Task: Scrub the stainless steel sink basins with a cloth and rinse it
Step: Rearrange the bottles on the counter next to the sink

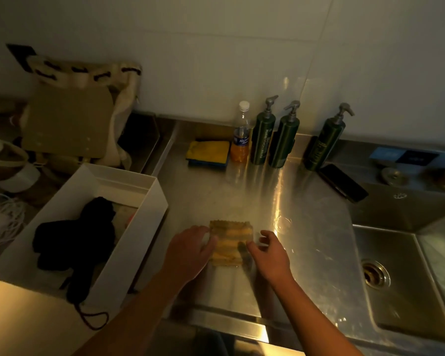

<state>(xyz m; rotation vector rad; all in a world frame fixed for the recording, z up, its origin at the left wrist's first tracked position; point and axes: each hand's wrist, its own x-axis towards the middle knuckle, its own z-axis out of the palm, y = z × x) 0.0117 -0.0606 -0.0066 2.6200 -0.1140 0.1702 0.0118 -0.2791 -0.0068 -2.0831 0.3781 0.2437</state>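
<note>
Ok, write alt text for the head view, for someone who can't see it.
Two bare hands, left hand and right hand, press a folded yellowish striped cloth flat on a stainless steel drainboard. A steel sink basin sits to the right; three dark green pump bottles stand against the wall.

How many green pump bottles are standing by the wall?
3. Two green pump bottles stand side by side, one next to the orange drink bottle and one just right of it. The third stands apart, farther right, near the phone.
</note>
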